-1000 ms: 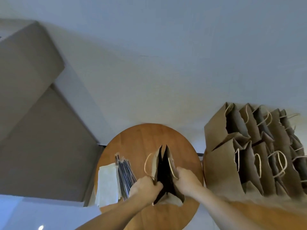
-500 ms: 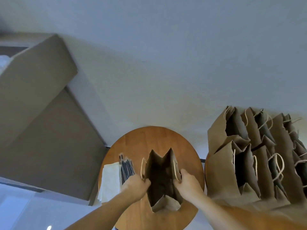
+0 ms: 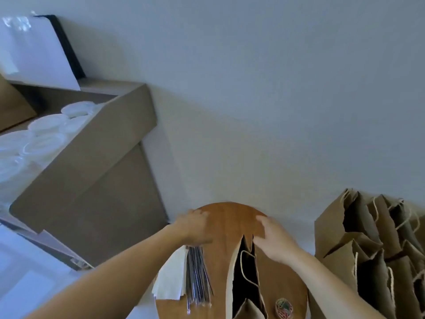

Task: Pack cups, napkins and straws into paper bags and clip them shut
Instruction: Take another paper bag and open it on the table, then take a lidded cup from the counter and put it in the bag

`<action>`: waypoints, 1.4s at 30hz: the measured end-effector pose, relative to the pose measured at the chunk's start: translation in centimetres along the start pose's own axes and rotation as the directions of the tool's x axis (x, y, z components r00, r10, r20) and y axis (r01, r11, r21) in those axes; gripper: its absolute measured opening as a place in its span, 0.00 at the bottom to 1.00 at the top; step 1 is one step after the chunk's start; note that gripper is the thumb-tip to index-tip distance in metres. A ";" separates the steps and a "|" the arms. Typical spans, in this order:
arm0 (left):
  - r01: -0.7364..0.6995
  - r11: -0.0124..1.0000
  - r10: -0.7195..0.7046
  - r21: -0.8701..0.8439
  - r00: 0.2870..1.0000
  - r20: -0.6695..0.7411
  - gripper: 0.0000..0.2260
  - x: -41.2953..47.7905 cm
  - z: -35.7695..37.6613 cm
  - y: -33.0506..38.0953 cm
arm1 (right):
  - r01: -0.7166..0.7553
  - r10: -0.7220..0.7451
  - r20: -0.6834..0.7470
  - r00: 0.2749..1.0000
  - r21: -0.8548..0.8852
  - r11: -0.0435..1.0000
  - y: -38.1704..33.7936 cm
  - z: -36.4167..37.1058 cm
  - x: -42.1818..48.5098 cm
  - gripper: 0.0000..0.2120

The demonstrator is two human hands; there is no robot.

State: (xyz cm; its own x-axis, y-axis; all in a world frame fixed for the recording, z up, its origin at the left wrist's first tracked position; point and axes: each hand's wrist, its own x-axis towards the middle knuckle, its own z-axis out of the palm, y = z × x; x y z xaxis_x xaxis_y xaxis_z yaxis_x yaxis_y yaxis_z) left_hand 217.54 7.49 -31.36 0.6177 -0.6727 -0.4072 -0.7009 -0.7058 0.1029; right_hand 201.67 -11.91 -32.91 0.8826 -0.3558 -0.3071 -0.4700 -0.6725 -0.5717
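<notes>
looks like a makeshift packing corner, maybe a small takeaway's back room or someone's home, i can't tell which: a plain pale wall (image 3: 253, 88), an open cardboard box (image 3: 92, 162) of stacked clear cups (image 3: 46, 125), brown paper bags (image 3: 368, 238) standing in rows, napkins (image 3: 170, 277) and straws (image 3: 197, 277) on a small round wooden table (image 3: 230, 217).

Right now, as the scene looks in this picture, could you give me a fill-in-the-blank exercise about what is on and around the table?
1. The open paper bag stands on a round ___ table.
2. Between the white napkins and the paper bag lies a bundle of ___.
3. The cups are kept in a big ___ box.
4. The other bags stand to the ___ of the table.
Missing words: wooden; straws; cardboard; right.
</notes>
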 end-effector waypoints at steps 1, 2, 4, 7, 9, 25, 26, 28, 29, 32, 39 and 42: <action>0.014 1.000 -0.013 0.021 0.999 -0.042 0.28 -0.1 -1.7 -0.4 | 0.042 -0.043 -0.014 0.999 -0.033 0.999 -1.8 -0.8 0.7 0.32; 0.028 0.999 -0.025 0.039 0.997 -0.078 0.29 -0.4 -3.4 -0.9 | 0.083 -0.084 -0.023 0.996 -0.066 0.994 -3.6 -1.5 1.3 0.31; 0.044 0.998 -0.037 0.048 0.989 -0.144 0.31 -1.3 -6.8 -2.2 | 0.159 -0.164 -0.037 0.986 -0.121 0.980 -7.5 -2.6 2.6 0.30; 0.061 0.998 -0.053 0.021 0.960 -0.273 0.31 -3.5 -11.9 -5.1 | 0.269 -0.284 -0.058 0.957 -0.187 0.945 -14.1 -4.1 4.2 0.29; 0.074 0.997 -0.062 0.020 0.929 -0.365 0.31 -5.5 -15.0 -7.7 | 0.342 -0.367 -0.085 0.926 -0.219 0.914 -19.3 -4.8 5.0 0.28; 0.430 0.878 -0.467 -0.209 0.675 -0.572 0.29 -23.3 -21.7 -41.6 | 0.726 -0.732 0.056 0.679 -0.200 0.658 -55.6 6.1 9.0 0.25; 0.456 0.862 -0.497 -0.222 0.673 -0.547 0.27 -24.1 -21.0 -43.2 | 0.743 -0.741 0.107 0.663 -0.216 0.634 -57.1 7.4 9.0 0.26; 0.503 0.827 -0.556 -0.251 0.664 -0.501 0.28 -25.5 -19.7 -45.8 | 0.767 -0.735 0.225 0.640 -0.257 0.589 -59.7 9.9 8.9 0.29; 0.517 0.814 -0.577 -0.267 0.657 -0.486 0.29 -25.9 -19.0 -46.8 | 0.777 -0.727 0.277 0.628 -0.275 0.567 -60.7 10.9 8.9 0.32; 0.526 0.792 -0.610 -0.311 0.648 -0.457 0.31 -26.6 -17.3 -48.8 | 0.800 -0.693 0.402 0.599 -0.325 0.504 -63.2 13.2 8.9 0.41; 0.497 0.796 -0.605 -0.344 0.650 -0.460 0.31 -26.8 -16.1 -50.7 | 0.821 -0.635 0.538 0.555 -0.477 0.313 -64.7 16.1 10.1 0.50; 0.478 0.814 -0.581 -0.331 0.652 -0.487 0.31 -26.7 -16.8 -50.7 | 0.828 -0.683 0.497 0.536 -0.467 0.310 -64.8 16.3 10.3 0.45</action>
State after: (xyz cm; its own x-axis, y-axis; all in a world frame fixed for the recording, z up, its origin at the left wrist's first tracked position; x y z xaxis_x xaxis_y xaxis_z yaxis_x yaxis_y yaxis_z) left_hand 242.55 57.49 -10.47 0.9838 -0.1366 0.1162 -0.1570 -0.9693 0.1892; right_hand 241.12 38.58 -11.45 0.7924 0.5908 -0.1521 0.5866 -0.8063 -0.0758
